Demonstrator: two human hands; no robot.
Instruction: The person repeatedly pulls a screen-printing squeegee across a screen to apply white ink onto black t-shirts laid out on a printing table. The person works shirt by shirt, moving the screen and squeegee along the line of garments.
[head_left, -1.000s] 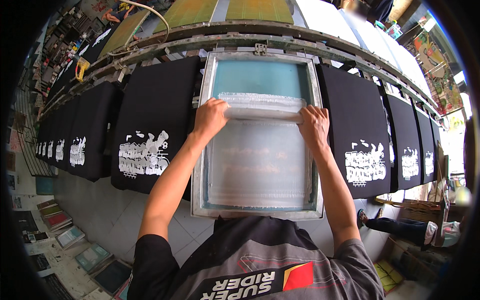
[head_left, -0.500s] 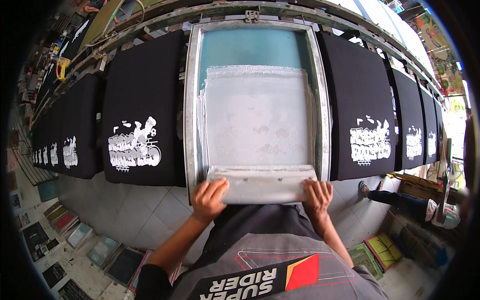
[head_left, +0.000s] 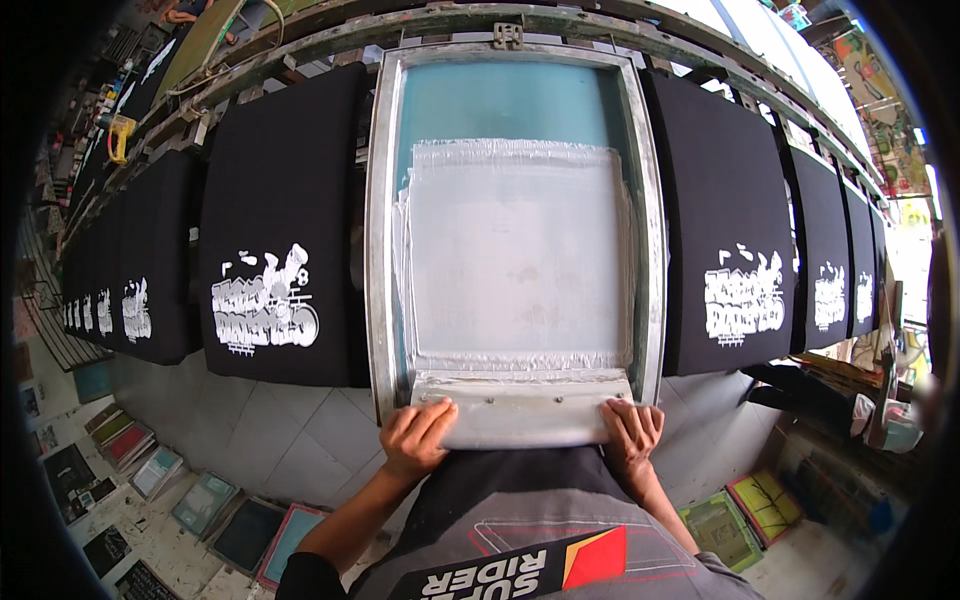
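Fingers (head_left: pixel 436 412) of L hand (head_left: pixel 414 442) & R hand (head_left: pixel 633 438) curl closed on opp. ends of a grey squeegee (head_left: pixel 525 422), at near end of a metal screen frame (head_left: pixel 655 250). Inside frame: white ink (head_left: pixel 515 250) spread over teal mesh (head_left: pixel 510 95). Black cloths (head_left: pixel 285 180) w/ white prints (head_left: pixel 265 310) either side.

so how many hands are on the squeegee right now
2: the left hand at the left end of the squeegee, the right hand at its right end.
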